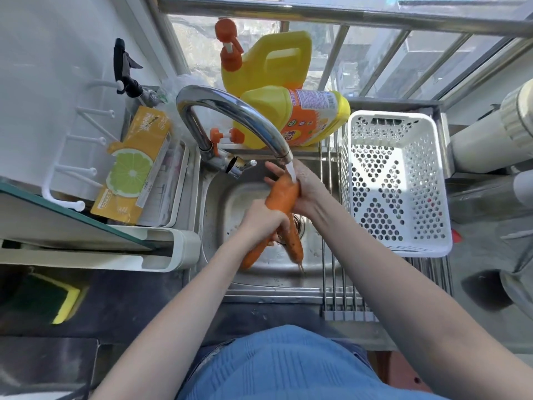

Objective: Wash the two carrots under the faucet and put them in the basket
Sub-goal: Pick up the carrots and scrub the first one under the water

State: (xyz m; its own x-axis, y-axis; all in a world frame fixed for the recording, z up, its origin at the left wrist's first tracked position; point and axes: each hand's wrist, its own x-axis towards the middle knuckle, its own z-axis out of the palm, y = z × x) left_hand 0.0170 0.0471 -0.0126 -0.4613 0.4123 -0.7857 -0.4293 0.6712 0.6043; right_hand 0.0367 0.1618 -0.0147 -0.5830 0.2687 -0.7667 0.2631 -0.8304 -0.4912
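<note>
Holding one carrot (281, 194) under the running faucet (230, 114) with both hands (305, 186).

left hand (261, 219) hiding both carrots' (281, 194) middles, detergent label (313, 111) print too small

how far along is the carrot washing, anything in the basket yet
Nothing looks finished: the basket holds no carrots. In hand: the left hand grips both carrots, and the right hand rubs the upper carrot under the faucet stream. The lower carrot hangs below the stream over the sink. Left: rinse that one, then put both in the basket.
</note>
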